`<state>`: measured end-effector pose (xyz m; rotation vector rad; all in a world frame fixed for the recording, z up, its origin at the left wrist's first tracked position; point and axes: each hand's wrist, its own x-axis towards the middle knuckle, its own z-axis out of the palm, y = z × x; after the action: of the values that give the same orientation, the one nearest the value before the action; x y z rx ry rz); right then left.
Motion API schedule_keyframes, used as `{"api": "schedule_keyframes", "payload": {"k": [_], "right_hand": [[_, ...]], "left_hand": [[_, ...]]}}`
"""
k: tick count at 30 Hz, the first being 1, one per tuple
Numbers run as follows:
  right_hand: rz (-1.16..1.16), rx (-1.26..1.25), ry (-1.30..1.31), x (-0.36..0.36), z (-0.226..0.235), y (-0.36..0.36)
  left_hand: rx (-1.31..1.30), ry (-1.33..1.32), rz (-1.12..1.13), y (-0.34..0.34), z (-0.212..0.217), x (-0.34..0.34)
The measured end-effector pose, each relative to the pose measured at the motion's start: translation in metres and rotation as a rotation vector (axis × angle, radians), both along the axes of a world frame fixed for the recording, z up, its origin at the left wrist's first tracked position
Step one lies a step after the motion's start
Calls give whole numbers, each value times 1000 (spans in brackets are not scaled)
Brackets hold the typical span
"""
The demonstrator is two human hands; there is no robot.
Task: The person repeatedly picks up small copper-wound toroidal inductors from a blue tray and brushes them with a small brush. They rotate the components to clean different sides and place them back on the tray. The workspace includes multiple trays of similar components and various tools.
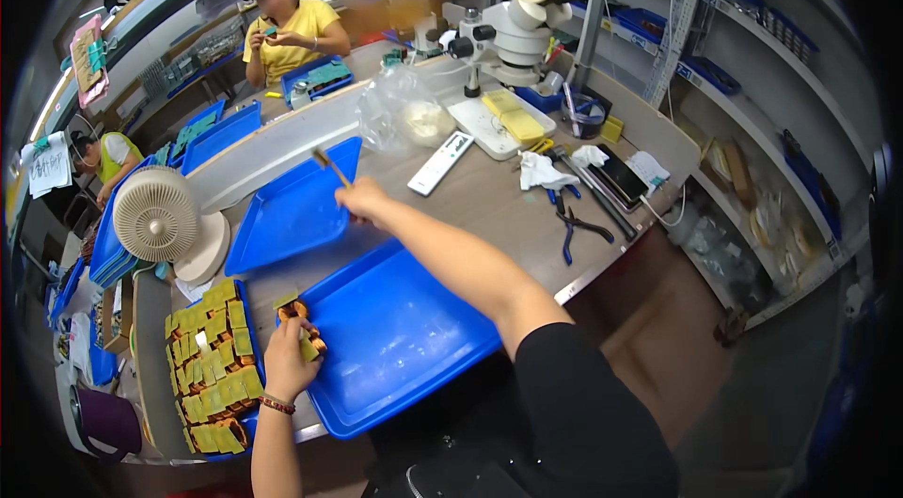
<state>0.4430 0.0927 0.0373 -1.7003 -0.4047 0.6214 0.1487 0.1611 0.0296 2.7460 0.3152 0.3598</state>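
Observation:
My left hand [290, 359] is closed around a few small parts with orange-copper coils and yellow-green tops [309, 347], at the left rim of a blue tray [404, 333]. The fingers partly hide these parts. Farther off, my right hand [365, 201] grips a slim brush [331, 166], its brown tip pointing up and left over a second blue tray [292, 206]. Left of my left hand, many similar coil parts [212, 362] stand packed in rows on another blue tray.
A beige fan [158, 216] stands at the left. Pliers [578, 230], a white remote-like device [442, 162], a phone [616, 180] and a microscope [513, 37] occupy the right and back. Beyond the bench divider, a person in yellow [301, 32] works. Shelves [752, 75] line the right.

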Motion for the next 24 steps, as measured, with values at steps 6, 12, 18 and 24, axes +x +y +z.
{"api": "schedule_keyframes", "payload": {"k": [6, 12, 18, 24], "right_hand": [[-146, 409, 309, -48, 37, -152], [-591, 601, 207, -132, -26, -288], [-925, 556, 147, -176, -60, -305], [-809, 415, 150, -201, -82, -300]], "left_hand": [[-32, -13, -91, 13, -4, -8], [-131, 115, -256, 30, 2, 8], [-83, 130, -256, 32, 5, 1], [-85, 113, -237, 53, 2, -21]]}}
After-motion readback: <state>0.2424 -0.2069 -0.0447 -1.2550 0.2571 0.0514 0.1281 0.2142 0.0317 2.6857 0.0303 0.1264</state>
